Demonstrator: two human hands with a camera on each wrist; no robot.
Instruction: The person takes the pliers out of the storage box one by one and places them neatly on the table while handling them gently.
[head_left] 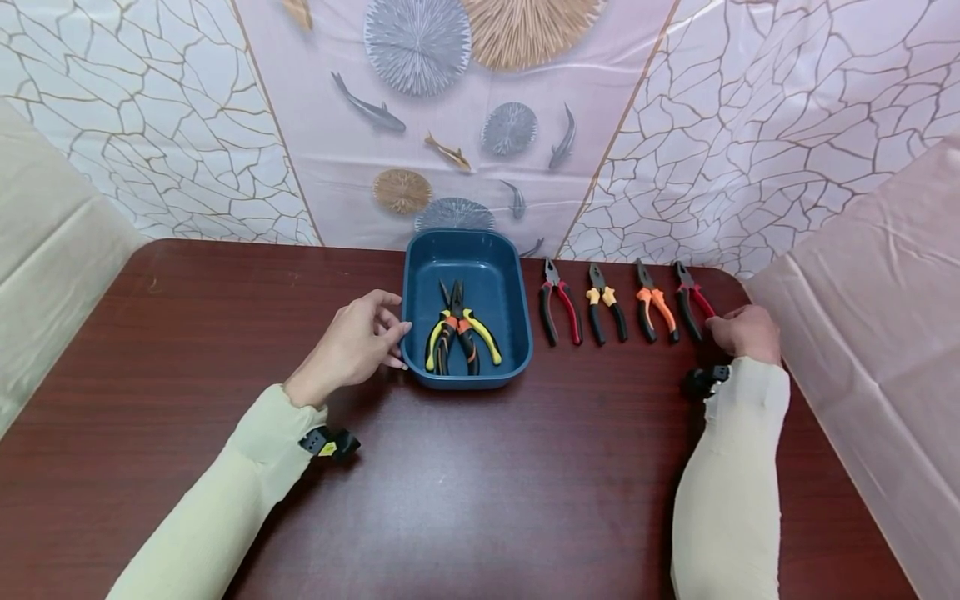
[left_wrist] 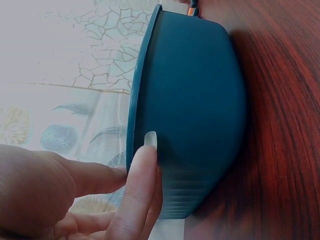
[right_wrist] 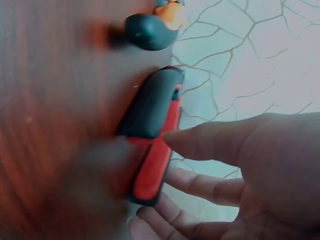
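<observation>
While the left hand (head_left: 356, 340) rests at a blue tray (head_left: 468, 383), the right hand (head_left: 750, 333) touches the end pliers (head_left: 686, 287)

As the left wrist view shows, the left hand is relaxed, with one fingertip meeting the tray's rim and another digit at the outer side wall. In the tray, the yellow-handled pliers (head_left: 483, 336) and the orange-handled pliers (head_left: 468, 342) lie overlapping, their noses turned away from the person.

To the right of the tray, four more pliers lie in a row on the dark red-brown table (head_left: 450, 492), noses toward the patterned cloth (head_left: 210, 83). Nearest the tray are the first pliers (head_left: 555, 285), with red and black handles; beside them are the second pliers (head_left: 609, 297), in pale yellow and black, then the third pliers (head_left: 645, 294), in orange and black. The end pliers, red and black, lie farthest right, just under the right hand. Its thumb meets the red handle and its other fingers curve near the handle's end; I cannot tell whether they have tightened on it. Partial blur covers that wrist view. Both arms wear pale sleeves (head_left: 247, 450), with a small black device (head_left: 345, 444) at each wrist
</observation>
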